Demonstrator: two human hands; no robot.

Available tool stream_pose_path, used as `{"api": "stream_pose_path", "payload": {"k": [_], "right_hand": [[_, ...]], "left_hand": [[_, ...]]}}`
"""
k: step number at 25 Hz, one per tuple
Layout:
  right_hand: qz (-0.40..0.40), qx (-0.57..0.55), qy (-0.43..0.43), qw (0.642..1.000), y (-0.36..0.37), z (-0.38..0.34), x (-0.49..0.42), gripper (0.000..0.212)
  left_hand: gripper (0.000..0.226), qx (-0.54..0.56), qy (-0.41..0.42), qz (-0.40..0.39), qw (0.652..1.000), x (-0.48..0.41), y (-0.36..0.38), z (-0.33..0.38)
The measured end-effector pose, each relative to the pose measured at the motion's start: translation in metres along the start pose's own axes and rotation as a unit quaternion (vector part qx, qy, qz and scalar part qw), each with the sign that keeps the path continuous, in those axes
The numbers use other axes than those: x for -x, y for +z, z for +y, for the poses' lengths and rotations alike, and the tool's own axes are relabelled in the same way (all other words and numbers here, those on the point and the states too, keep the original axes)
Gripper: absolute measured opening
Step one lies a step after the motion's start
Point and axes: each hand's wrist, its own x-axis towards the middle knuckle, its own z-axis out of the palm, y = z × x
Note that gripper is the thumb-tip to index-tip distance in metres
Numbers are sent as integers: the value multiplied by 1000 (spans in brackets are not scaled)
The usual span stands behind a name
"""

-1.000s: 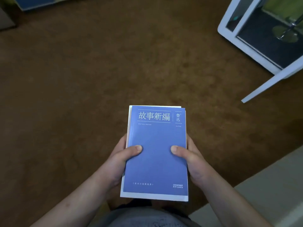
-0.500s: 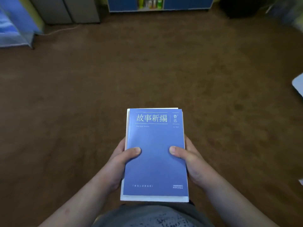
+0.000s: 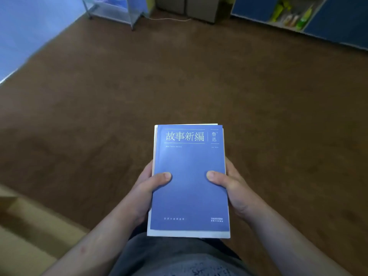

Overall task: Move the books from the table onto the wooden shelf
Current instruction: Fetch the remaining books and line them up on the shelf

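The brown carpet floor (image 3: 99, 116) fills most of the view, and it is the room around it that has changed. A second ago a white-framed panel stood at the floor's far right edge; that is gone. Along the far edge there now stand a white rack (image 3: 119, 10) at the left, grey cabinets (image 3: 185, 5) in the middle with a pale cable (image 3: 169, 19) lying before them, and a blue cabinet (image 3: 338, 26) at the right, whose open bay holds blurred bottles (image 3: 290, 16). A pale tan surface (image 3: 23, 236) has come in at the near left corner; whether it is the table or something else cannot be told.

The books (image 3: 187, 234) have not shifted in all this. They are a small stack held flat over the floor, close to the person's body and resting on nothing. The blue book (image 3: 189, 196) lies on top, with a white one showing as a rim beneath it.

The left grip (image 3: 145, 188) grasps the stack's left side and the right grip (image 3: 233, 188) its right. Both thumbs (image 3: 161, 177) press on the blue cover and the fingers are hidden underneath, just as in the two earlier views.

So the person appears to be turning while carrying, and the hold looks steady. No wooden shelf is plainly in sight yet. By this reading the books are off the table and in transit, and the placing remains to be done.
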Motion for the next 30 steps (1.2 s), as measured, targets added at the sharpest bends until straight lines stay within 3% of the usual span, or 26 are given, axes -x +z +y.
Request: {"api": "stream_pose_path", "payload": {"k": [9,17,23,30], "right_hand": [[-172,115,77,975,142,-41,-184,81],[-283,204,97,932,288,-64,-290,82],[-400,264,135,867,386,-58,-343,77],[-540,300,176,767,523,-52,-396,76]], "left_hand": [[73,153,90,135,975,-8,-134,76],[73,168,169,250,938,17,-241,140],[69,224,229,325,890,48,-281,164],[68,311,256,469,786,73,-337,192]]}}
